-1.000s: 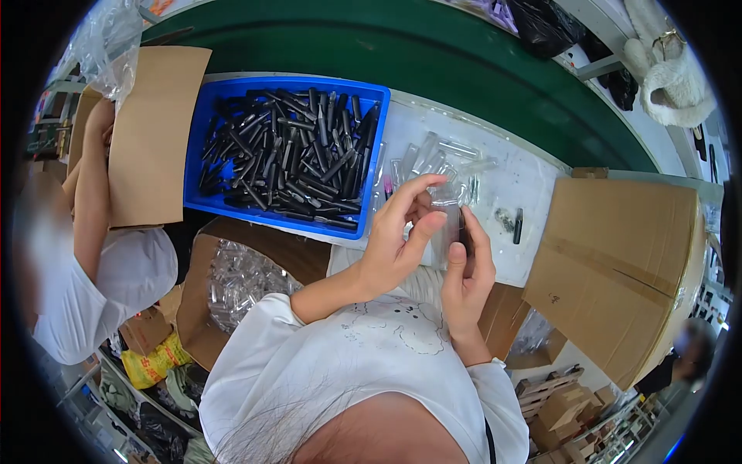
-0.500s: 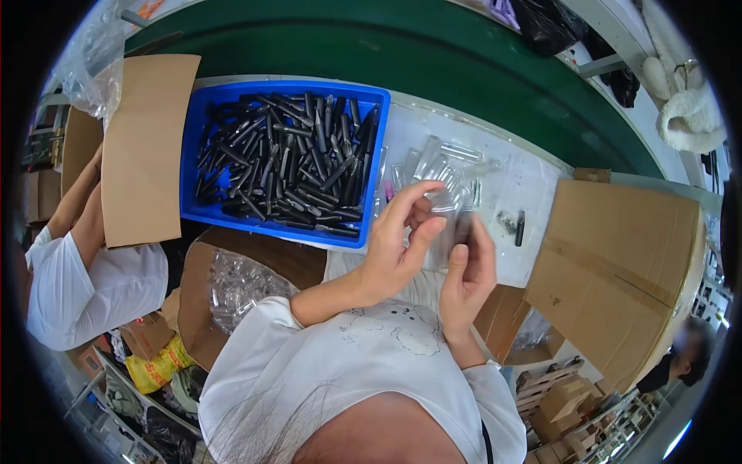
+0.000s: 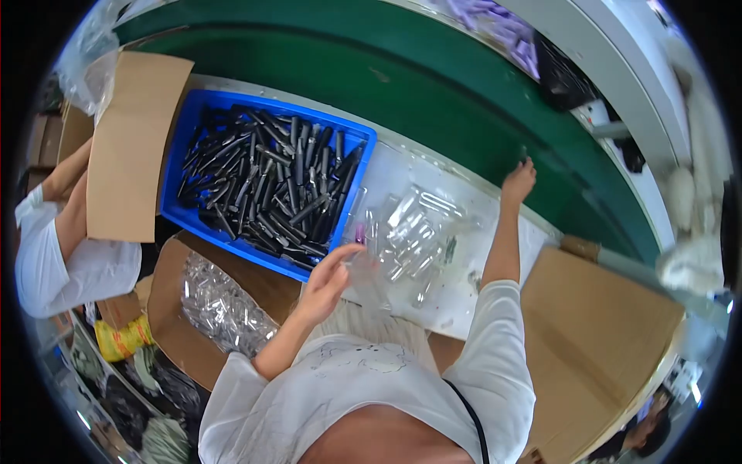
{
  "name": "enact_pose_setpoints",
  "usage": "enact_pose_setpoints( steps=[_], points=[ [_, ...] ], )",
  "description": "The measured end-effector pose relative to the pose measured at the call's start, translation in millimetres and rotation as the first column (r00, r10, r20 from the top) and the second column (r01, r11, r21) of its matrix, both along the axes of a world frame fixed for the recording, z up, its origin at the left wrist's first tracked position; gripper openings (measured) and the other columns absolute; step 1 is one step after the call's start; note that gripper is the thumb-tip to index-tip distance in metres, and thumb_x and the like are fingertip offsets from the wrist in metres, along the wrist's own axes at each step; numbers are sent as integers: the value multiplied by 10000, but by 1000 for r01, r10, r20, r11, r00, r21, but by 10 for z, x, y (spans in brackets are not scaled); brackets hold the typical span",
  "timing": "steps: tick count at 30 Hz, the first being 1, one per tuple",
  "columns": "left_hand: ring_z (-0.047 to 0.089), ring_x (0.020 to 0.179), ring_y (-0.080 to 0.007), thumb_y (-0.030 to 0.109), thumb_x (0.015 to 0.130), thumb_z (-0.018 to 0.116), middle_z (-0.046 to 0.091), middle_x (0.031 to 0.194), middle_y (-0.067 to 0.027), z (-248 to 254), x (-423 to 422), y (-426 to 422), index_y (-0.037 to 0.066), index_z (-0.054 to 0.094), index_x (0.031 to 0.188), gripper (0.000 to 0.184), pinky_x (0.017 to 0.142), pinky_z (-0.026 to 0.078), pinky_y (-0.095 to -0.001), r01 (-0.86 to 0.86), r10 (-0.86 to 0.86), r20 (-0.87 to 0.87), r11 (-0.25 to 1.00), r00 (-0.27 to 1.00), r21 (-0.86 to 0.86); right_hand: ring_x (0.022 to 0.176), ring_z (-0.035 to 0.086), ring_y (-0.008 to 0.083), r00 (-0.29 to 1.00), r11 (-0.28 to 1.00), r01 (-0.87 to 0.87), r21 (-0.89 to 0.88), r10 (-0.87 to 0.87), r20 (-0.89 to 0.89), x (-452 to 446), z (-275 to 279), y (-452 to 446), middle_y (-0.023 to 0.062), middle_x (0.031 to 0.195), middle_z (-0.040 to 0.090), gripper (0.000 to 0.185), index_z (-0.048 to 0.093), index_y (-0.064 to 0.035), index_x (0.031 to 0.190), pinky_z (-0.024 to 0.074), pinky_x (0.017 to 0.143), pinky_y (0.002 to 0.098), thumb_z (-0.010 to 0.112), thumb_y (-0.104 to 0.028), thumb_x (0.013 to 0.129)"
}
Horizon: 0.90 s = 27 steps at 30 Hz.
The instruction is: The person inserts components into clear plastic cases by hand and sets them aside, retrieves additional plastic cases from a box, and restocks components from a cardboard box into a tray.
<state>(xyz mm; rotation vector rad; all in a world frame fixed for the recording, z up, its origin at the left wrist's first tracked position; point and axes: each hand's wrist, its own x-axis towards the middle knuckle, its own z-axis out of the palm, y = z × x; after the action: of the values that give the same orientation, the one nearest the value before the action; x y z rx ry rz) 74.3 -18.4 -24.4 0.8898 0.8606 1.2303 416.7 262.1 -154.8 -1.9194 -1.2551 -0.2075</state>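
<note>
My left hand [image 3: 331, 280] is closed on a clear plastic tube [image 3: 369, 282], low over the near left part of the white work surface [image 3: 448, 305]. Stretched out to the upper right, my right hand [image 3: 519, 182] is over the green belt, its fingers pinched round a small item too blurred to make out. Several clear tubes [image 3: 417, 232] lie in a loose pile on the white surface between my hands. A purple piece [image 3: 360, 233] lies just beyond my left hand. To its left is a blue bin [image 3: 267, 265] full of black pen-like parts [image 3: 263, 178].
The green belt [image 3: 348, 69] runs across the far side. An open carton of clear pieces [image 3: 220, 298] sits at the lower left, a large cardboard box [image 3: 603, 332] at the right. A co-worker's arms [image 3: 71, 201] reach behind a cardboard flap [image 3: 135, 147] at the left.
My right hand has left the tubes near my left hand and moved up and right to the belt. My left hand, still with a tube, has moved left and down. The view has turned.
</note>
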Motion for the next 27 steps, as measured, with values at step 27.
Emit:
enact_pose_setpoints(
  steps=[27],
  points=[
    [537, 919, -109, 163, 898, 496, 560, 1051, -81, -55, -624, -143, -41, 457, 1192, 360, 799, 424, -233, -550, 543, 88, 818, 835, 170, 725, 605, 140, -105, 484, -633, 605, 720, -686, -2603, 1709, -2064, 107, 849, 611, 143, 565, 29, 841, 466, 637, 219, 659, -38, 758]
  ],
)
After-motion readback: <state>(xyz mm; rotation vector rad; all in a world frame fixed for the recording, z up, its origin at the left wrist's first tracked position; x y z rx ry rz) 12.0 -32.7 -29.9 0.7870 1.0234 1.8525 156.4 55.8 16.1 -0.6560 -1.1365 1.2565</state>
